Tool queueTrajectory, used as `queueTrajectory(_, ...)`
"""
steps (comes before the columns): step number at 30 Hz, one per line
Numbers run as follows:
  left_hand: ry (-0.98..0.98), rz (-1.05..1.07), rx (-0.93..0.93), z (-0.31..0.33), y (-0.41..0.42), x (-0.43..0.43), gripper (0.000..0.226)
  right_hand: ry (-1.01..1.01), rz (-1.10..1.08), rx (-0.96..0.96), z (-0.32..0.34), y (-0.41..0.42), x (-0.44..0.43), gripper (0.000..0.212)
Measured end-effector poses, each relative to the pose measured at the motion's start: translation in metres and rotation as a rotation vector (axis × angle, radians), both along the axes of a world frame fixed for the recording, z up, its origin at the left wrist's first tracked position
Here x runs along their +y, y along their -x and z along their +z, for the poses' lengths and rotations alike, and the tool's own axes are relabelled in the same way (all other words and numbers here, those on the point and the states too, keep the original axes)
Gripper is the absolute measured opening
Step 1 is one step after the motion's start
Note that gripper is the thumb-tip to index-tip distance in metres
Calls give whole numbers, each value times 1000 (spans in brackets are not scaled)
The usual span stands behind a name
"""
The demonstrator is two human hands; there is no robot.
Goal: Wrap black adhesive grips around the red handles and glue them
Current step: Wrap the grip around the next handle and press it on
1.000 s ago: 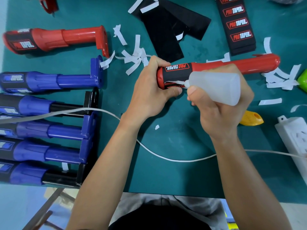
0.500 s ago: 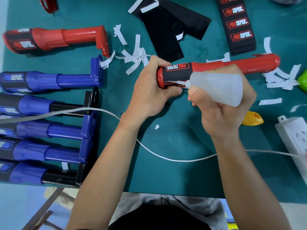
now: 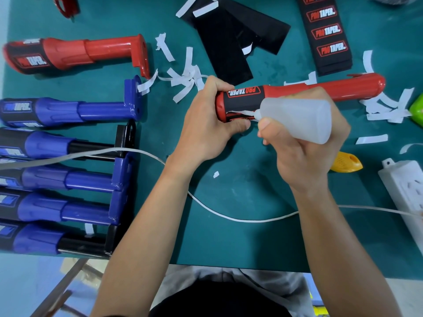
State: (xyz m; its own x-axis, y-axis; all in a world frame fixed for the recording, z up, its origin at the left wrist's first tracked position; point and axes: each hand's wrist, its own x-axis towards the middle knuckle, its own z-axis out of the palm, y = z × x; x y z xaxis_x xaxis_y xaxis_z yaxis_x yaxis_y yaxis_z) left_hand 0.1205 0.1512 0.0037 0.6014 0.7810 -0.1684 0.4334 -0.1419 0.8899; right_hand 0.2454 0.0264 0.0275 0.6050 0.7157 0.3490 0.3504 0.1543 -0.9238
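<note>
A red handle lies across the middle of the green mat. A black Pro Taper grip is wrapped round its left end. My left hand grips that wrapped end, thumb under the seam. My right hand holds a translucent glue bottle on its side, nozzle touching the grip's open seam where a white strip shows. A second red handle with a grip lies at the upper left.
Several blue handles lie in a row at the left. Black grip sheets and a Pro Taper stack sit at the top. White backing strips litter the mat. A white cable runs to a power strip; a yellow object lies right.
The glue bottle and my right hand have shifted slightly along the seam. My left hand and the red handle have stayed in place.
</note>
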Motion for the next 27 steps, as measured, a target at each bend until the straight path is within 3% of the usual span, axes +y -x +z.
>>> queueTrajectory(27,-28,-3,-8,-3,0,2,58,-7,-4,46,-5,-2,3,14)
